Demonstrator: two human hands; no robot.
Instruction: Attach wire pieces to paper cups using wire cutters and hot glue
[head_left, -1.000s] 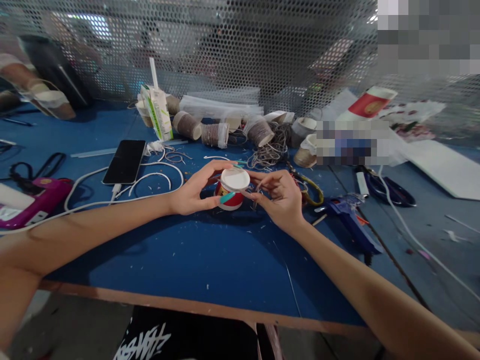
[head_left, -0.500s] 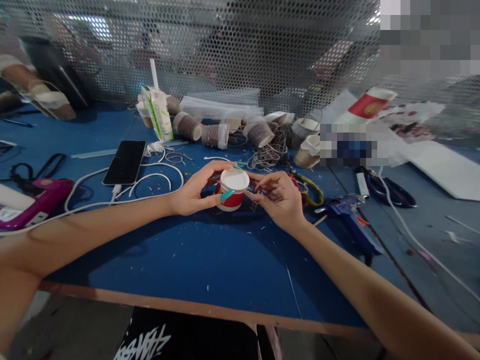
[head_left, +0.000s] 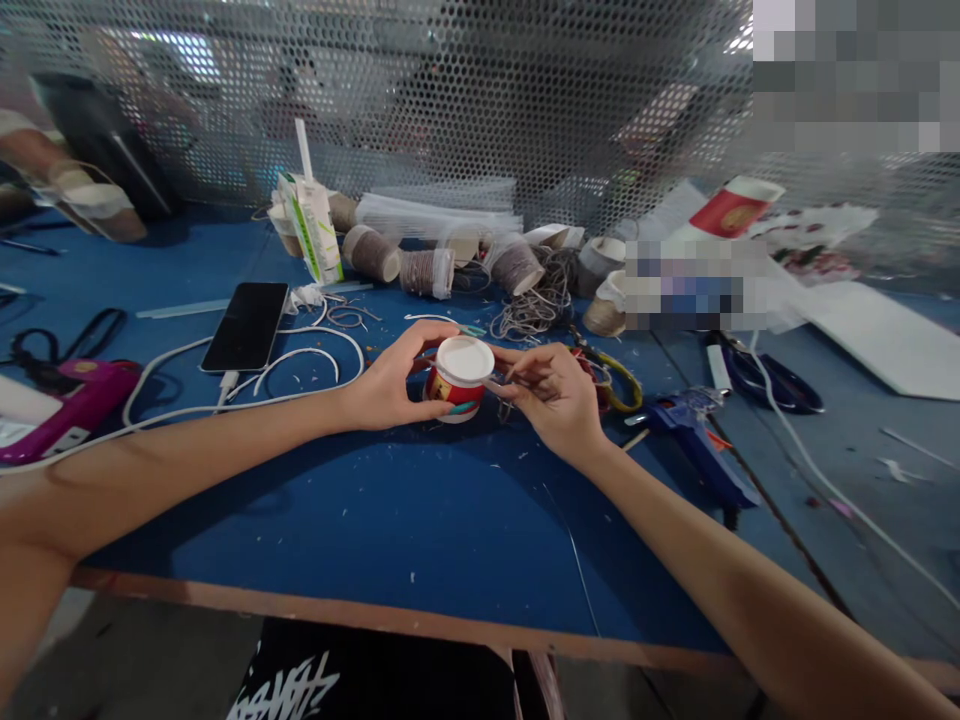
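Observation:
My left hand (head_left: 390, 385) wraps round a small red paper cup (head_left: 457, 380) that stands upside down on the blue table (head_left: 360, 510), its white base facing up. My right hand (head_left: 551, 395) is at the cup's right side, fingers pinched on a thin strand of string pressed against the cup's rim. Both hands hover just above the table top, in front of me.
A blue glue gun (head_left: 701, 445) lies right of my hand, scissors (head_left: 765, 375) beyond it. A phone (head_left: 246, 325) with white cable, a pink tool (head_left: 52, 415), a juice carton (head_left: 309, 222), several twine-wrapped cups (head_left: 427, 270) and loose twine (head_left: 540, 300) sit before a perforated metal screen (head_left: 480, 100).
My left thumb has slid lower on the cup and the cup has turned slightly; the right hand keeps its pinch and has shifted a little left.

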